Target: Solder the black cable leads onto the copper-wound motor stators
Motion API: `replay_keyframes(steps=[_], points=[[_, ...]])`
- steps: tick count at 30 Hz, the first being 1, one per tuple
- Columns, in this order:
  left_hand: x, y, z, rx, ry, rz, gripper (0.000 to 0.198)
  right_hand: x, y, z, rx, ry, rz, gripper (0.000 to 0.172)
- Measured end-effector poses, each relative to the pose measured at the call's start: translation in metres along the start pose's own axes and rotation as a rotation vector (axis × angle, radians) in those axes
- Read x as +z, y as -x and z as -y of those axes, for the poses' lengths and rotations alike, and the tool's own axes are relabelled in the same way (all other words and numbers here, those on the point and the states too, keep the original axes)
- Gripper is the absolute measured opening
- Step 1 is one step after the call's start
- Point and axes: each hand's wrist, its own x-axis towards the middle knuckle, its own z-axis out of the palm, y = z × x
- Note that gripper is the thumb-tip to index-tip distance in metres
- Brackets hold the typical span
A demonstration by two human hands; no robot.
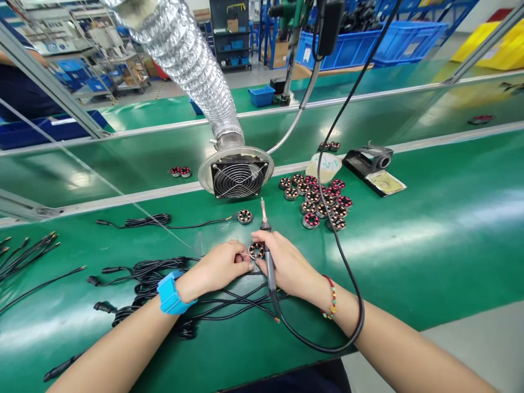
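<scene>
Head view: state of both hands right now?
Left hand: closed, apparently pinching a thin wire.
Right hand: closed on the soldering iron, coil ring beside it.

Left grip [223, 265] pinched, right grip [289, 263] curled

There are two hands [221, 266], one soldering iron [271, 271], one held stator [256, 245] and roughly sixteen clustered stators [312, 196].

The green worktop [438, 234] carries a black soldering-iron stand [368, 158]. Just left of the stand sits a cluster of copper and pink coils [312, 196]; well left of the stand lie a single coil [244, 216] and bundled black cables [161, 266].
</scene>
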Motion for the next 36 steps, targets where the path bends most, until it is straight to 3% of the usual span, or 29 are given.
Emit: replay_keyframes(steps=[8, 14, 19, 25, 28, 30, 32, 34, 36], points=[[-0.002, -0.006, 0.009, -0.038, 0.224, -0.029, 0.031, 0.002, 0.004, -0.006, -0.063, 0.013, -0.034, 0.048], [-0.005, -0.007, 0.008, -0.014, 0.18, -0.171, 0.033, 0.0, 0.004, -0.005, -0.08, 0.025, -0.024, 0.046], [-0.003, -0.005, 0.005, -0.021, 0.116, -0.078, 0.032, 0.0, 0.005, -0.003, -0.098, 0.08, -0.021, 0.044], [-0.002, -0.007, 0.004, -0.139, 0.514, -0.075, 0.027, 0.0, 0.007, 0.0, -0.135, 0.017, -0.074, 0.045], [-0.002, -0.005, 0.002, -0.165, 0.623, -0.189, 0.028, 0.0, 0.009, 0.0, -0.142, 0.003, -0.111, 0.046], [-0.002, -0.002, 0.0, -0.056, 0.527, -0.334, 0.026, 0.0, 0.009, -0.002, -0.137, 0.0, -0.123, 0.046], [-0.001, 0.003, 0.0, 0.144, 0.303, -0.413, 0.019, 0.001, 0.009, -0.003, -0.136, 0.003, -0.144, 0.046], [0.001, 0.007, 0.001, 0.338, 0.047, -0.369, 0.014, 0.001, 0.008, -0.004, -0.143, 0.007, -0.171, 0.046], [0.003, 0.01, 0.002, 0.438, -0.17, -0.296, 0.017, 0.002, 0.007, -0.005, -0.15, 0.011, -0.182, 0.047]])
